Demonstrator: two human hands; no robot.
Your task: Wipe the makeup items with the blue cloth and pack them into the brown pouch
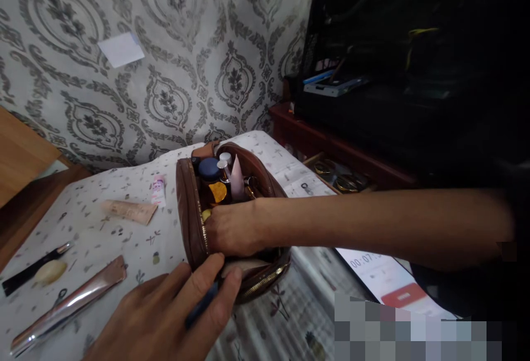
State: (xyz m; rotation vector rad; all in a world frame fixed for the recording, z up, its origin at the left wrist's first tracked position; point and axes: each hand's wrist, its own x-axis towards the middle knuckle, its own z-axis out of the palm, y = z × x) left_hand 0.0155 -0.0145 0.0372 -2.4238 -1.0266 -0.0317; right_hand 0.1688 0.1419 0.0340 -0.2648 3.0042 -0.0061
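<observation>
A brown zippered makeup bag (188, 212) stands unzipped on the patterned cloth. My right hand (236, 227) reaches down into it, its fingers hidden inside. Around that hand in the bag are a dark-blue-lidded jar (209, 169), a silver-capped bottle (224, 169), an upright pale pink tube (237, 181) and something yellow-orange (218, 191). My left hand (178, 311) is at the bag's near edge, thumb and forefinger brought close around a slim dark blue stick-like object (202, 306); its exact kind is not clear.
Left of the bag lie a beige tube (130, 212), a small pink tube (158, 190), a black-handled brush (35, 270), a cream sponge (50, 271) and a shiny rose tube (68, 306). A phone (393, 281) lies below my right forearm. Patterned wallpaper (174, 101) rises behind.
</observation>
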